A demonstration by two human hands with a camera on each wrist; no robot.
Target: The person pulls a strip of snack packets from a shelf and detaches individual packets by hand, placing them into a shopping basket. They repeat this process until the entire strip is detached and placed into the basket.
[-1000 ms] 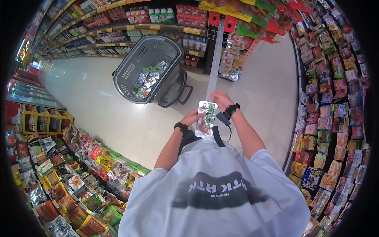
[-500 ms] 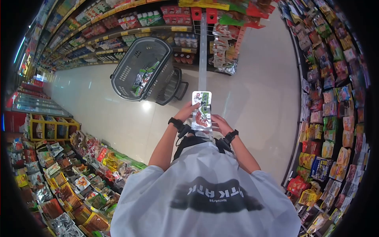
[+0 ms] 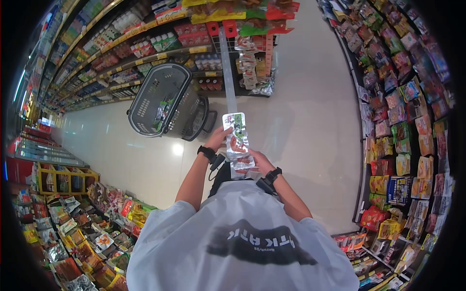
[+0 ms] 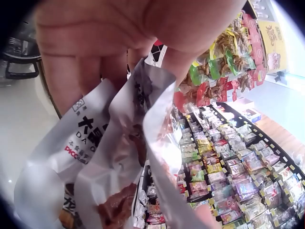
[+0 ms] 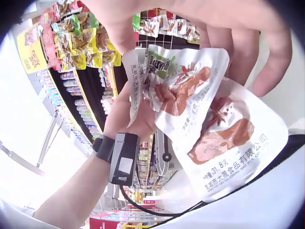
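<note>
In the head view, two silvery snack packets [image 3: 237,136] with reddish food printed on them overlap in front of the person's waist. The left hand [image 3: 217,139] pinches the upper packet by its left edge, thumb on the front. At the lower right, the right hand [image 3: 262,162] holds the packets near where they overlap. The right wrist view shows the fronts of two packets [image 5: 228,143], with right fingers curled behind them and the thumb along one edge. Up close in the left wrist view, the packets [image 4: 109,162] hang bunched beneath the left fingers.
A grey shopping basket [image 3: 160,99] with several similar packets inside stands ahead to the left, beside a second grey basket [image 3: 196,121]. Shelves of drinks [image 3: 165,41] line the back left. Packaged snacks [image 3: 407,140] fill the right side, and more [image 3: 73,237] lie lower left.
The right hand has come down from beside the packet's upper part to its lower end. A second packet now shows below the first. The view has turned, shifting the baskets left.
</note>
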